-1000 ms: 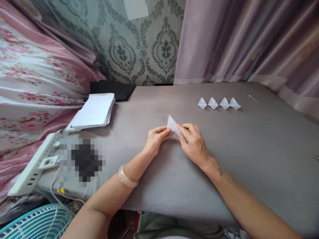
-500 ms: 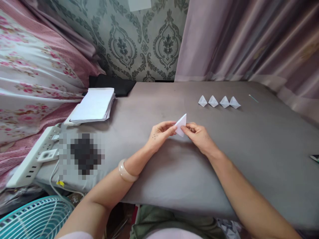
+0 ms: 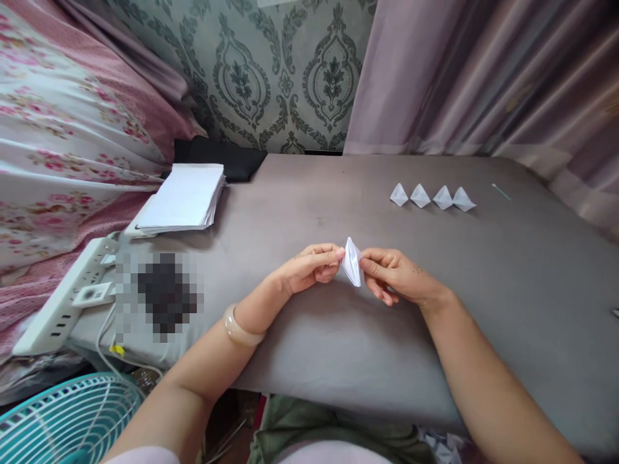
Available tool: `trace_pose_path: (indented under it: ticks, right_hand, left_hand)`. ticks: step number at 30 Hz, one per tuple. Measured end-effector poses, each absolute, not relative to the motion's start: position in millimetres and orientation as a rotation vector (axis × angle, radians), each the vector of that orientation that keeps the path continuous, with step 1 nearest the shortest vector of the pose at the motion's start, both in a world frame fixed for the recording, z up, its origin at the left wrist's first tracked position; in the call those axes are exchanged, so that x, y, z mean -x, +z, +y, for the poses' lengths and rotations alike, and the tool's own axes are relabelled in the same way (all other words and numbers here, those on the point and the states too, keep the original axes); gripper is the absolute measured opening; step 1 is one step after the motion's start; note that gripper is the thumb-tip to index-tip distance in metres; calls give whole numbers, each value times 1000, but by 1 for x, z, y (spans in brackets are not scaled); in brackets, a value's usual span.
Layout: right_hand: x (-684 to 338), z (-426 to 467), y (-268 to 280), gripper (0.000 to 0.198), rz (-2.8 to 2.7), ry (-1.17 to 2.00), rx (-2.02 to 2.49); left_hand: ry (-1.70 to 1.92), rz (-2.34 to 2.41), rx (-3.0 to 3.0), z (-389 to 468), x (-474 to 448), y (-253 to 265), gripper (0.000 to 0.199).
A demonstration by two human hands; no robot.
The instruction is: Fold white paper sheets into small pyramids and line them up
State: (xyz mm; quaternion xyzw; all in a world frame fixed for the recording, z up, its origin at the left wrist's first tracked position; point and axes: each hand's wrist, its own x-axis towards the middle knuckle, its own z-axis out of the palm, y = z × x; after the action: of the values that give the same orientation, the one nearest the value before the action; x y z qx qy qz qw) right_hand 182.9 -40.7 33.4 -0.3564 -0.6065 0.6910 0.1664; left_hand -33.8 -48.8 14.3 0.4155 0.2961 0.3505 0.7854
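Observation:
A small piece of folded white paper (image 3: 351,263) is held up between my two hands, above the grey-covered table (image 3: 290,328). My left hand (image 3: 314,265) pinches its left corner between thumb and fingers. On the opposite side, my right hand (image 3: 393,274) grips the right corner, its lower fingers hanging loose. The paper stands on a point, with a slit between its layers facing me. Farther back to the right, several folded white paper shapes (image 3: 420,196) sit in a row.
At the back left lies a stack of white paper (image 3: 184,196) beside a black folded item (image 3: 217,158). A white power strip (image 3: 68,296) runs along the left edge, near a blurred dark patch (image 3: 167,290). A teal fan (image 3: 72,419) stands below. A thin cotton swab (image 3: 501,191) lies far right.
Both hands have turned the folded paper from a flat triangle to a diamond with its layers parting, and lowered it slightly. My right hand has shifted to the right corner. The view tilted a little.

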Motion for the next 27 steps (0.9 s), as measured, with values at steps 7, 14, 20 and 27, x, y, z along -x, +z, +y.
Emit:
trace_pose_path:
  ticks: [7,14,20,27]
  right_hand:
    - [-187,-41,36,34,-1783,1922,906]
    - [-187,-37,32,37,-1721,1832,1016]
    - [-176,-31,18,37,-1700,1543,1146]
    - [-152,-32,2,32,-1506,1097,1024]
  left_hand:
    - [480,567,-1030,-54,38,21,38]
    - [672,734,-1045,-45,40,11,31]
    - [892,840,-1080,-42,35,4,31]
    - [1354,805,-1214,-41,28,1,37]
